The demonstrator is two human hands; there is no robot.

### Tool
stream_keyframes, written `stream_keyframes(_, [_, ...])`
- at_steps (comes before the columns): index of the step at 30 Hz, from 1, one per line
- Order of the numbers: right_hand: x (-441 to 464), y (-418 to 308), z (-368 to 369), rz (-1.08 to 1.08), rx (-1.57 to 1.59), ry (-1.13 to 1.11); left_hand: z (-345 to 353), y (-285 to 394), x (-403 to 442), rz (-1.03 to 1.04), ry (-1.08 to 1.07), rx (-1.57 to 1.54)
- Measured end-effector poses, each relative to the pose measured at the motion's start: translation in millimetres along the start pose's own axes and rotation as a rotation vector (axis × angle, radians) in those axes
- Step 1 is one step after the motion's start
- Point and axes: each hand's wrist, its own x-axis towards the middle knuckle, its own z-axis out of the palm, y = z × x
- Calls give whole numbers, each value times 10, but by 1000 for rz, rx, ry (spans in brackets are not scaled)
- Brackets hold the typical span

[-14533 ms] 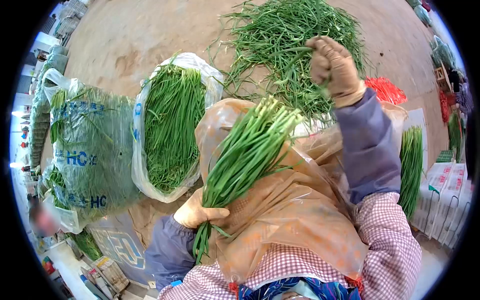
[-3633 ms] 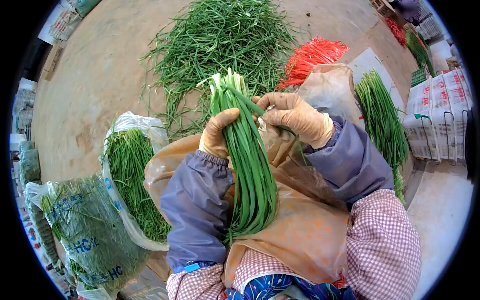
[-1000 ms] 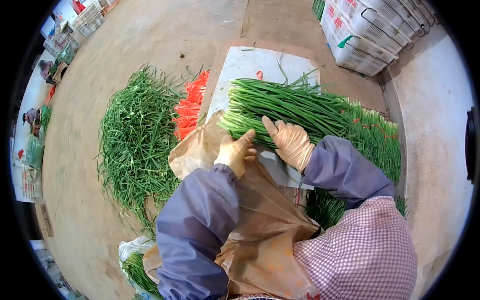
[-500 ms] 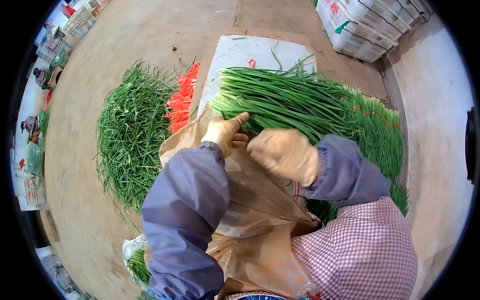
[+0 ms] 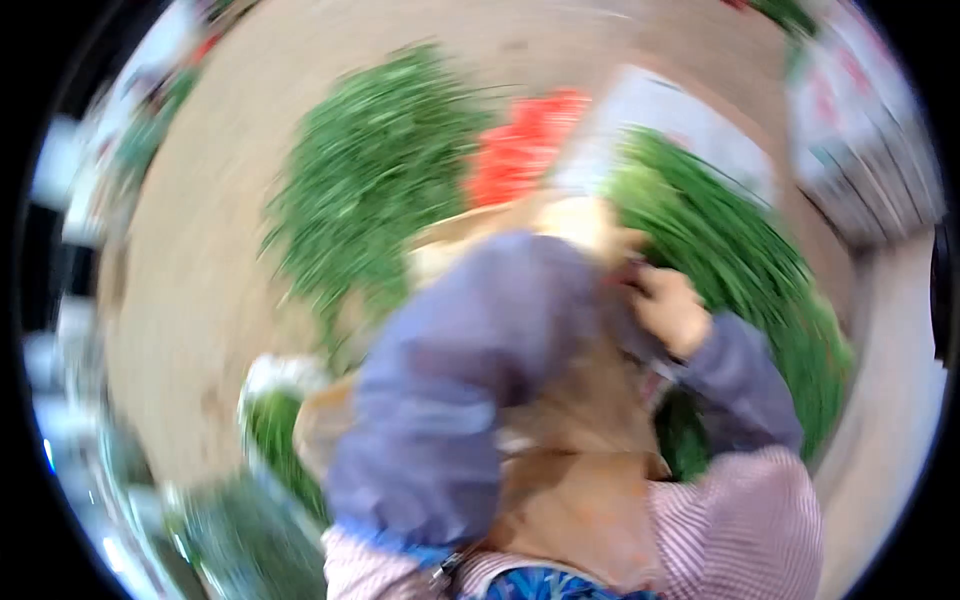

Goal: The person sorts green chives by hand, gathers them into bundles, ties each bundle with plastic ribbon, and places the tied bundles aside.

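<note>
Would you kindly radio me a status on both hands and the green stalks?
Left hand and right hand close together beside the stalks; grip blurred, unclear. Stalks lying partly over white board. Left sleeve blocking some view.

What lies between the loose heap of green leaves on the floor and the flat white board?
In the head view, a bright red pile, blurred, lies between the heap and the board.

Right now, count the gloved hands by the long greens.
2: left hand, by the pale ends of the greens, and right hand, lower in view, beside the same greens. Both are blurred, neither fully hidden.
</note>
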Motion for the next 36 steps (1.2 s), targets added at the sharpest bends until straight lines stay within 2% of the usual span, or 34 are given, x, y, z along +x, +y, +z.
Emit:
stream_keyframes(1, [29,-37,94,-81,110,21,-45,69,-155,-38,25,-93])
stream_keyframes(2, [1,-30,52,114,353,-58,-82,71,-355,59,167,-187])
stream_keyframes(3, [79,269,91,144,699,-147,-45,46,-488,164,301,-271])
stream_keyframes(5, [203,324,116,313,1458,-393,9,-132,-994,292,512,-530])
stream_keyframes(6, [270,576,244,217,1497,-490,36,-262,-1228,396,620,-676])
stream_keyframes(7, [377,315,321,125,1534,-568,7,-487,-1559,476,704,-746])
stream_keyframes(8, [321,77,228,491,1442,-281,-4,-744,-1946,568,787,-809])
stream_keyframes(9, [509,754,127,339,1367,-639,-3,-1023,-2299,548,850,-809])
stream_keyframes(10, [444,563,176,520,1198,-431,55,-1321,-2663,528,911,-810])
stream_keyframes(11, [348,262,154,680,1026,-221,137,-1511,-3041,378,941,-970])
stream_keyframes(12, [320,-102,93,580,794,-327,262,-1776,-3367,235,963,-1142])
stream_keyframes(13, [258,-539,46,479,558,-418,435,-2175,-3669,-47,1036,-1086])
stream_keyframes(14, [252,-841,30,379,336,-503,669,-2547,-3884,-180,1206,-1250])
stream_keyframes(15, [337,-1006,-46,273,177,-459,905,-2928,-4054,-420,1344,-1251])
stream_keyframes(16, [479,-1122,-126,165,15,-409,1157,-3336,-4226,-572,1392,-1081])
stream_keyframes(18, [813,-1458,-32,-70,196,-290,1650,-4097,-4515,-887,1391,-821])
stream_keyframes(20, [870,-2542,437,-654,-258,-224,1937,-4649,-4621,-1128,1240,-229])
stream_keyframes(21, [774,-2983,860,-567,-26,-365,2034,-4881,-4606,-1172,1145,-235])
stream_keyframes(22, [710,-3329,1371,-780,8,-476,2076,-5030,-4585,-1226,1006,-94])
stream_keyframes(23, [646,-3677,1881,-984,61,-603,2055,-5150,-4575,-1227,972,-50])
stream_keyframes(24, [645,-3927,2431,-645,194,-905,2032,-5237,-4528,-1228,937,-7])
stream_keyframes(25, [643,-4178,2979,-249,297,-1084,2000,-5297,-4493,-1202,948,6])
stream_keyframes(27, [566,-4168,4197,-282,354,-1260,1968,-5469,-4449,-1187,871,50])
stream_keyframes(29, [374,-4112,5209,-206,391,-1220,1947,-5585,-4445,-1179,841,65])
stream_keyframes(30, [259,-4227,5416,-89,376,-1157,1965,-5625,-4433,-1194,846,58])
stream_keyframes(31, [274,-4013,5977,-1,462,-1126,1973,-5645,-4430,-1207,850,55])
stream_keyframes(32, [208,-4044,6163,46,391,-1013,1963,-5667,-4431,-1221,856,53])
stream_keyframes(35, [148,-3886,6604,-109,718,-1041,2065,-5694,-4330,-1254,882,-49])
stream_keyframes(36, [133,-3959,6580,-48,681,-991,2079,-5676,-4296,-1237,880,-83])
